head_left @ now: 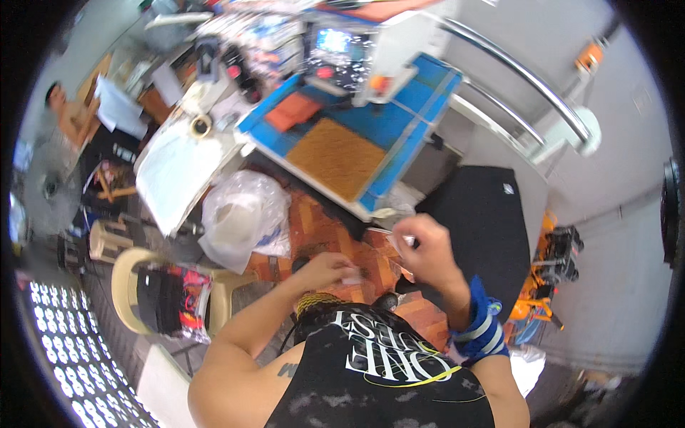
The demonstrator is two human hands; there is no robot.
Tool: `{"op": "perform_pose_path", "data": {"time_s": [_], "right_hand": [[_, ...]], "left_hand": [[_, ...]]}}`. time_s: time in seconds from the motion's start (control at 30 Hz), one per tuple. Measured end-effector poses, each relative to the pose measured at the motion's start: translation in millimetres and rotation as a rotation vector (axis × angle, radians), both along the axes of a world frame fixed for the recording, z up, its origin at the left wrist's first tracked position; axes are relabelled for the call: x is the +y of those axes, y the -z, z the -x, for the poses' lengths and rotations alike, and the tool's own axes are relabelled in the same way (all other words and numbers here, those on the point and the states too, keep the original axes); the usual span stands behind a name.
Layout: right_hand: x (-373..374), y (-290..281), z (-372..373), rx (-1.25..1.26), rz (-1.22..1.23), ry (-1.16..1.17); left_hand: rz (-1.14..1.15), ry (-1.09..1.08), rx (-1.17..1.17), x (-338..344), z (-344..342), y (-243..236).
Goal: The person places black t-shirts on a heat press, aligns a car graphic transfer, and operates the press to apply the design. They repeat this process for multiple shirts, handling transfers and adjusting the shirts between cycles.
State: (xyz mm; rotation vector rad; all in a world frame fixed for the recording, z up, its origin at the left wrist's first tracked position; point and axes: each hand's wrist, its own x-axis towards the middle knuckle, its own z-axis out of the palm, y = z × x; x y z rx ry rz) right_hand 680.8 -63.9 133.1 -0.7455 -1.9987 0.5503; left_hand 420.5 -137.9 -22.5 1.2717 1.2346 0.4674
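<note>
My left hand (325, 271) is in front of my waist, its fingers closed on a small whitish piece (351, 276) that is too blurred to name. Higher and to the right, my right hand (427, 239) is curled with the fingers bent in. A pale bit shows beside its fingers, but I cannot make out what it is. Just behind and right of that hand lies a black cloth (474, 225) with a small white tag (508, 188) at its far corner. A blue cloth with pale stripes (481, 328) is wrapped round my right forearm.
Ahead stands a blue-bedded machine (424, 85) with a brown sheet (335, 157) and an orange cloth (294, 112). A clear plastic bag (250, 214) lies left of my hands. Left are a cream chair (125, 285) and a white table (168, 182) bearing a tape roll (201, 126). Another person (75, 118) sits far left.
</note>
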Motion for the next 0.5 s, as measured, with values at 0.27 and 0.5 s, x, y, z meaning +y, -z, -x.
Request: {"op": "perform_pose_path", "data": {"time_s": [0.27,0.5], "right_hand": [[96.2,-99.3,186.4,-0.592,-0.451,0.356],[122.6,-90.3,194.1,-0.930,-0.354,0.743]], "left_hand": [[0.243,-1.387,0.115,-28.8,280.5,228.3],[0.461,-1.255,0.225,-3.7,331.8,249.2]]}}
